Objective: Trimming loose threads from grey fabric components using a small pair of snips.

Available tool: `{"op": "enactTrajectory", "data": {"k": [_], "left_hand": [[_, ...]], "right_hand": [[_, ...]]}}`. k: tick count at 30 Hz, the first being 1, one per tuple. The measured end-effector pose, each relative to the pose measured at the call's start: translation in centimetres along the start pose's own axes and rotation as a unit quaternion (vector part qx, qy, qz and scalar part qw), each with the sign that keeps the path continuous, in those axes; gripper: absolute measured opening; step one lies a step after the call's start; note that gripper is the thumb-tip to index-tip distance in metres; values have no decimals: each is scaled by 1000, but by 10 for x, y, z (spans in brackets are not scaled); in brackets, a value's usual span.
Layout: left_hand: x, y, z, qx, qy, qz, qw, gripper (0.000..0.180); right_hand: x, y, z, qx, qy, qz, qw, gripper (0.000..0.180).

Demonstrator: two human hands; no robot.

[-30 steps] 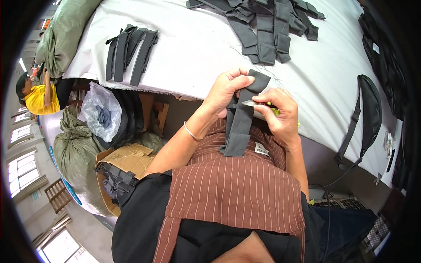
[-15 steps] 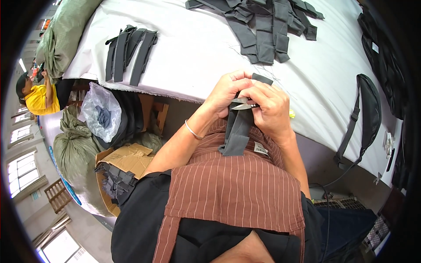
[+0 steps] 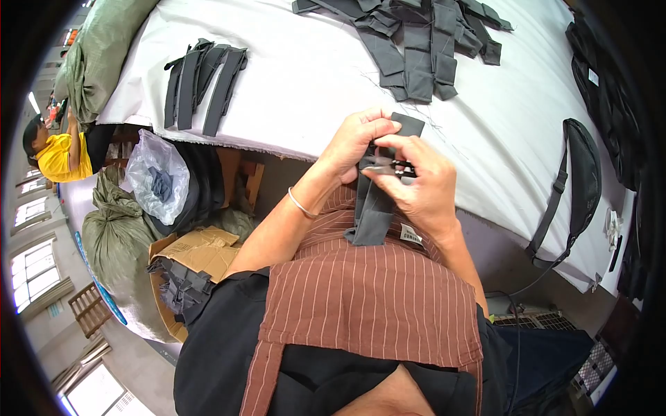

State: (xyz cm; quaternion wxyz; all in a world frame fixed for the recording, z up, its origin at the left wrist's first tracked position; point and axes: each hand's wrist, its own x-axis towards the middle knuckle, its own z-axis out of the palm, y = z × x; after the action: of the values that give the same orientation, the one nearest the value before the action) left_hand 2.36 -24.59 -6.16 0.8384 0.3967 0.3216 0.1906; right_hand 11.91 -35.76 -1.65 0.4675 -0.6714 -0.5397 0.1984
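My left hand (image 3: pixel 355 143) pinches a dark grey fabric strip (image 3: pixel 375 211), which hangs down over my brown striped apron. The strip's upper end sticks out beyond my fingers. In my right hand (image 3: pixel 430 176) is a small pair of thread snips (image 3: pixel 386 167), its blades pointing left across the strip, close to my left fingers. My right thumb and forefinger close round the snips. Whether the blades touch the fabric I cannot tell. Both hands are just in front of the table's near edge.
A pile of dark strips (image 3: pixel 420 52) lies on the white-covered table (image 3: pixel 305 83), with more strips (image 3: pixel 196 83) at its left. A black waist bag (image 3: pixel 583 177) rests at the right. To my left stand a plastic-lined bin (image 3: pixel 158 182), a cardboard box (image 3: pixel 201 253), sacks (image 3: pixel 118 236) and, farther off, another person (image 3: pixel 64 154).
My right hand has turned and shifted slightly down, drawing the snips away from the strip's upper end. More of that end now shows beyond my left fingers.
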Motion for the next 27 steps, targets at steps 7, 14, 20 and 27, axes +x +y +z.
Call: {"op": "enactTrajectory", "data": {"k": [7, 14, 20, 27], "left_hand": [[2, 0, -5, -33, -51, -44, 997, 16], [-1, -6, -2, -39, -23, -9, 999, 14], [-7, 1, -4, -74, -16, -13, 997, 13], [-7, -1, -3, -88, -23, -14, 996, 14]], "right_hand": [[-6, 14, 13, 50, 3, 32, 998, 12], [-21, 2, -9, 254, -68, 135, 955, 13], [-24, 12, -17, 211, 42, 171, 962, 24], [-25, 15, -15, -3, 46, 18, 999, 20]]}}
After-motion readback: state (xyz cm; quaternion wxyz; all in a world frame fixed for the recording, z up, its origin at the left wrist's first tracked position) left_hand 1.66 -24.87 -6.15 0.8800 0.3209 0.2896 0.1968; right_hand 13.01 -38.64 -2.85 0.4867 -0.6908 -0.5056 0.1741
